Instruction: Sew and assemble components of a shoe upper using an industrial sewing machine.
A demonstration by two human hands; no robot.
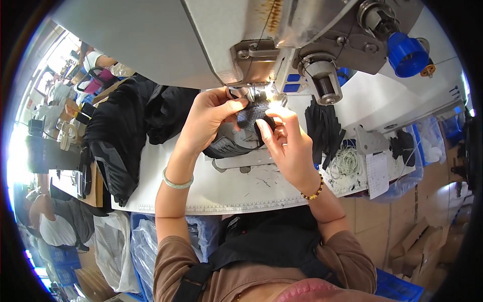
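Under the lit needle area of a sewing machine [256,65] lies a dark grey textured fabric piece [247,120]. My left hand [209,113] pinches its left edge between thumb and fingers, close to the presser foot. On the other side, my right hand [289,141] grips the fabric's right edge with thumb and forefinger; its other fingers curl inward. Below the fabric, a striped dark cloth part [229,146] curves around the machine's bed. The needle tip itself is lost in the glare.
Black garments [118,126] are heaped left of the machine. To the right lie black fabric strips [324,128], a tangle of pale cord [344,163] and a paper sheet [377,173]. A ruler strip [221,207] runs along the table's front edge. Other people sit farther left.
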